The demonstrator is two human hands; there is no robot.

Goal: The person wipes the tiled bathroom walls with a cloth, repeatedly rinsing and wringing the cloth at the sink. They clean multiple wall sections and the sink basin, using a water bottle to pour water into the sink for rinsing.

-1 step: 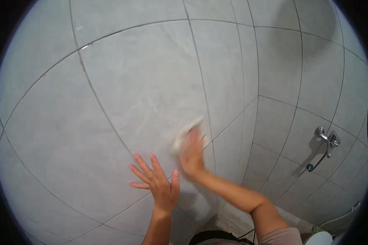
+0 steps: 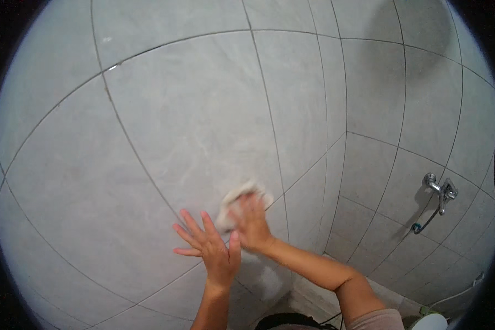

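Note:
My left hand (image 2: pixel 216 256) lies with spread fingers against the pale grey tiled wall (image 2: pixel 192 121) and holds nothing. Just to its right, my right hand (image 2: pixel 254 224) presses a white cloth (image 2: pixel 236 193) onto the same wall. The cloth is bunched and sticks out above and to the left of the fingers. Motion blurs the right hand's fingers, and the palm side of that hand is hidden. My left thumb comes close to the right hand and the cloth's lower edge.
Around a corner to the right, a second tiled wall carries a chrome tap (image 2: pixel 441 191) with a hose. A thin pale hose (image 2: pixel 456 295) runs along the lower right, near a white rounded object (image 2: pixel 430 322). A ledge (image 2: pixel 316 294) lies below, at the corner.
My right hand and the cloth have slid down and to the left across the tiles, nearer my left hand. The left hand has stayed nearly in place.

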